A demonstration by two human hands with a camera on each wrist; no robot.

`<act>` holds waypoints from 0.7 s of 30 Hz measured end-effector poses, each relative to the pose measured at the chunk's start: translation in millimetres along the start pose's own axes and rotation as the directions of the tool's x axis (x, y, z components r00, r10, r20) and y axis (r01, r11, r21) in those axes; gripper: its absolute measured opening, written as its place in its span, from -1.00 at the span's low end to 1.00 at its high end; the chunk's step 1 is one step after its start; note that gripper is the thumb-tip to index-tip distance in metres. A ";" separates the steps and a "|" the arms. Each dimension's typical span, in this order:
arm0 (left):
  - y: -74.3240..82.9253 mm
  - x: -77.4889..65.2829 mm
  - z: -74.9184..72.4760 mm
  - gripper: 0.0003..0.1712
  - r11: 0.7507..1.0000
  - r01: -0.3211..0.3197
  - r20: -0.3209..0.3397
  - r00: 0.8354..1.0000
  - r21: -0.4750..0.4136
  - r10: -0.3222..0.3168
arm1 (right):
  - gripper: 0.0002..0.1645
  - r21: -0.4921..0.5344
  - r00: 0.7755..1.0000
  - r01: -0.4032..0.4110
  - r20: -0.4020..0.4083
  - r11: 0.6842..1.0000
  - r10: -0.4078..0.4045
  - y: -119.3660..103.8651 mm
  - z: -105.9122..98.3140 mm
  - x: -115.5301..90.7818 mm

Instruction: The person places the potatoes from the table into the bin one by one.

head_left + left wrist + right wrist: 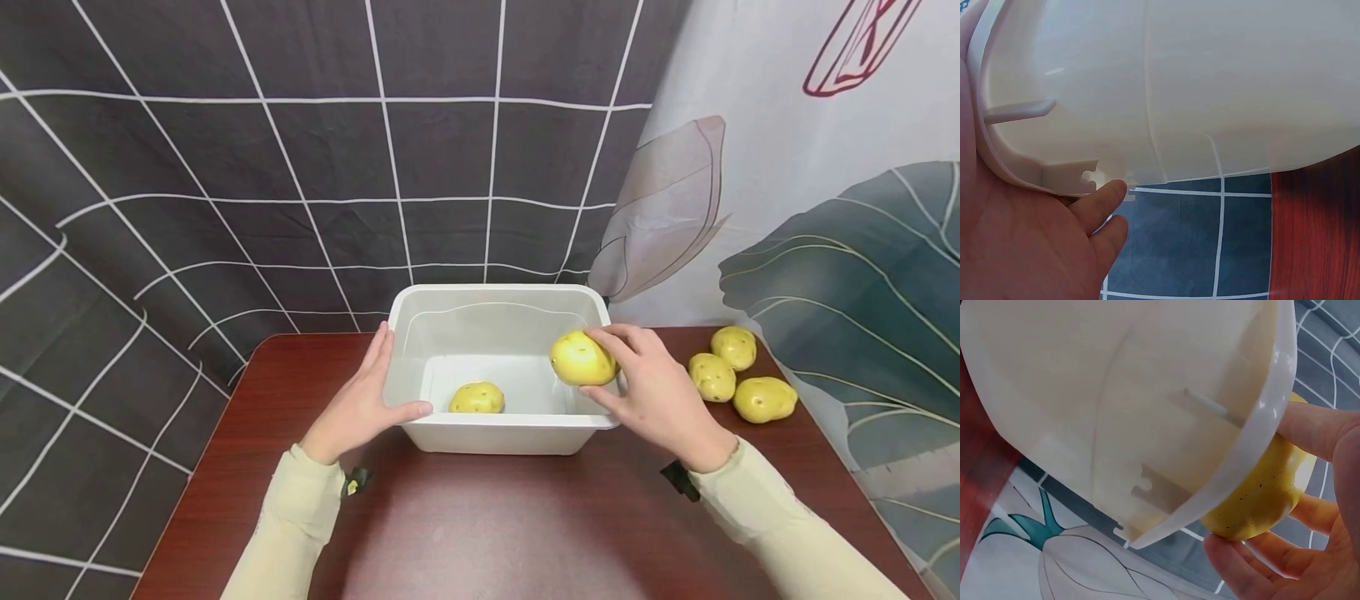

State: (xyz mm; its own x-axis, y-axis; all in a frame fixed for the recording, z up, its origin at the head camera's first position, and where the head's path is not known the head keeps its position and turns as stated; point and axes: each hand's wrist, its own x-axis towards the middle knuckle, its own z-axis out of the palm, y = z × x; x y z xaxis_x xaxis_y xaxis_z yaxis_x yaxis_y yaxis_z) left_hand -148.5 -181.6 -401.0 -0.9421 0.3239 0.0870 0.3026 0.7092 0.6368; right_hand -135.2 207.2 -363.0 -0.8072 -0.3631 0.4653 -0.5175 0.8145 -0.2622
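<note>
A white plastic bin [506,433] sits on the table, with one yellow potato [477,398] lying on its floor near the front wall. My right hand [652,392] grips another potato [582,358] between thumb and fingers, over the right side of the bin. From the right wrist view, this held potato [1260,494] shows just beyond the rim, partly hidden by it. My left hand [360,398] rests against the bin's left side, its fingers straight along the outside and its thumb on the front rim. Fingertips [1110,194] touch the bin's outer wall in the left wrist view.
Several more potatoes [763,400] lie grouped to the right of my right hand, near the table's right edge. The dark red table [480,525] runs up to a dark gridded cloth [442,150] behind the bin. A pale patterned curtain [787,192] hangs at the right.
</note>
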 end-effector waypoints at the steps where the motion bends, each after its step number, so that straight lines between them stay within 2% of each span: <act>1: 0.0 0.1 0.0 0.40 1.000 0.001 0.001 1.000 -0.001 -0.001 | -0.13 -0.001 1.000 0.001 0.002 1.000 -0.001 -0.2 0.7 0.1; 21: -0.7 0.9 0.4 0.40 1.000 0.014 0.005 1.000 -0.019 -0.014 | -0.16 -0.002 0.997 -0.038 0.062 0.999 0.038 -6.1 12.2 4.6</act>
State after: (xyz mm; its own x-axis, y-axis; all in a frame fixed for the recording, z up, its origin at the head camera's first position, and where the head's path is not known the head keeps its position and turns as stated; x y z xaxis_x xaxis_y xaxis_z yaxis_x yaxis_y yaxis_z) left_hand -149.6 -181.5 -401.6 -0.9454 0.3171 0.0749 0.2869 0.7015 0.6523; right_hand -139.1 195.0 -369.6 -0.8425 -0.3594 0.4013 -0.4859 0.8286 -0.2781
